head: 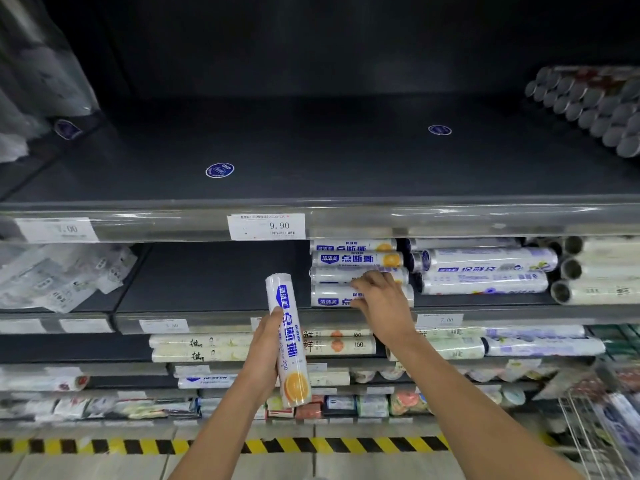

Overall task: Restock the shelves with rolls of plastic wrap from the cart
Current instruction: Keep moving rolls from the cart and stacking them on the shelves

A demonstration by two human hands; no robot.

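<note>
The roll is in my left hand, in the air in front of the shelves. It stands nearly upright, with its top leaning a little to the left. Its label is white with blue characters and shows an orange slice near the lower end. The fingers of this hand are closed around the middle of the roll from the left side, and the thumb lies on its front. The top end of the roll is at the height of the second shelf.

My right hand is on the stack of rolls with the same label. They lie on their sides on that second shelf, four high, to the right of the roll I hold. The fingers are bent and close together, and the tips touch the two lower rolls of the stack. I cannot tell if they grip one roll or only press on it.

Just right of the stack lie other rolls with purple print. The top shelf is dark and carries two round blue stickers, with grey tubes piled at its far right. A price tag reading 9.90 sits on its front rail. The wire cart shows at the lower right edge, and yellow-black tape runs along the floor.
</note>
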